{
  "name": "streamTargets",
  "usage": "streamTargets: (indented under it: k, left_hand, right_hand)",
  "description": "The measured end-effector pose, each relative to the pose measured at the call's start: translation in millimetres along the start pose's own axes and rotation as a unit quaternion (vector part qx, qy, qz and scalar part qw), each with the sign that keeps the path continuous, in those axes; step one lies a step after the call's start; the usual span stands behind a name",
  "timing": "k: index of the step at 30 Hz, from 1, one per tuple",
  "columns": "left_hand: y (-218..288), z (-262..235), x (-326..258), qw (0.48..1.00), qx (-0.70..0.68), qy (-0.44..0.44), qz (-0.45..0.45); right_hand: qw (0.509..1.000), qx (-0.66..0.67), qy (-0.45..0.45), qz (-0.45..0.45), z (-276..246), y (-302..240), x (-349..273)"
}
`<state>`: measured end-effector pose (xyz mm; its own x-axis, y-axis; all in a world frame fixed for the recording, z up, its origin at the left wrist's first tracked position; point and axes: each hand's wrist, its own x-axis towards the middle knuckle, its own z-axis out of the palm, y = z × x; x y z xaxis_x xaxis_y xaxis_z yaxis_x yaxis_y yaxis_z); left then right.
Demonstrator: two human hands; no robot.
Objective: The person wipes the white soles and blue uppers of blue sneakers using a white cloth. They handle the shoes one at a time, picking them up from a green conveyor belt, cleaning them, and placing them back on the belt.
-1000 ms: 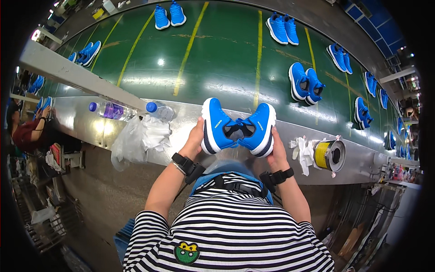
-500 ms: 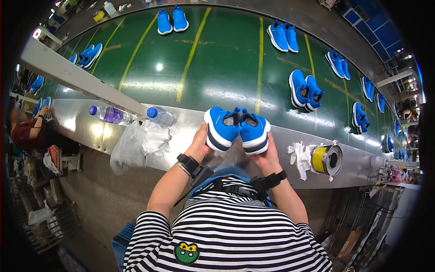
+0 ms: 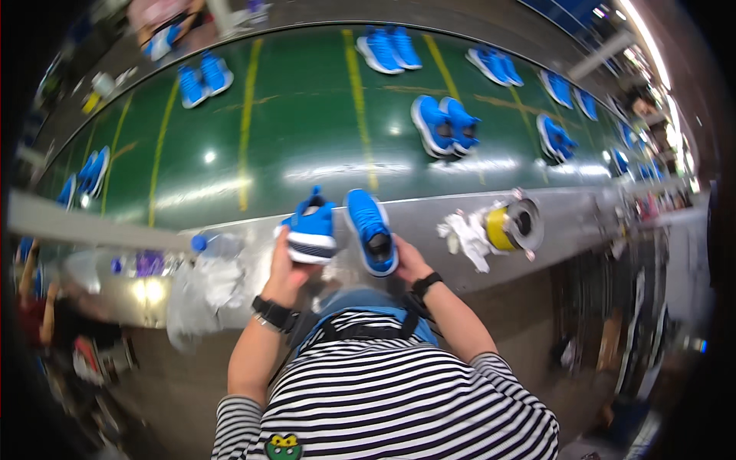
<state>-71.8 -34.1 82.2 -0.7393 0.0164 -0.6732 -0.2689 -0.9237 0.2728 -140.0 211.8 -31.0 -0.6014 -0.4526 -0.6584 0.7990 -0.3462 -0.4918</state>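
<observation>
Two blue sneakers with white soles are held up in front of me, above the metal ledge. My left hand point(image 3: 285, 270) grips the left sneaker point(image 3: 310, 228), whose dark-patterned heel faces me. In my right hand point(image 3: 412, 259) is the right sneaker point(image 3: 369, 228), turned so its laces and opening face up and its toe points toward the belt. The two shoes are apart from each other. Dark bands circle both my wrists.
Pairs of blue sneakers point(image 3: 443, 126) stand on the green belt point(image 3: 299, 123) beyond the ledge point(image 3: 429, 222). A yellow-labelled tin point(image 3: 510, 226) and white rags point(image 3: 469, 239) lie at right; bottles point(image 3: 218, 245) and a plastic bag point(image 3: 192, 303) at left. Co-workers sit far and left.
The sneakers have separated. The right one has turned from heel-toward-me to laces up, and the left has shifted left. My view has swung, with the belt's shoes now further left.
</observation>
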Motion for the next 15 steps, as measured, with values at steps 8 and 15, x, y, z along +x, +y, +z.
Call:
streamTargets:
  k: [8,15]
  left_hand:
    - [3.7,-6.4,-6.7,0.998,0.026,0.061,0.001]
    - [-10.8,15.5,-22.7,0.996,0.039,0.082,0.016]
  right_hand:
    - [0.750,-0.439,0.299,-0.394,-23.2,-24.2,-49.5]
    - [0.589,-0.565,0.437,-0.379,-83.7,-78.8,-35.5]
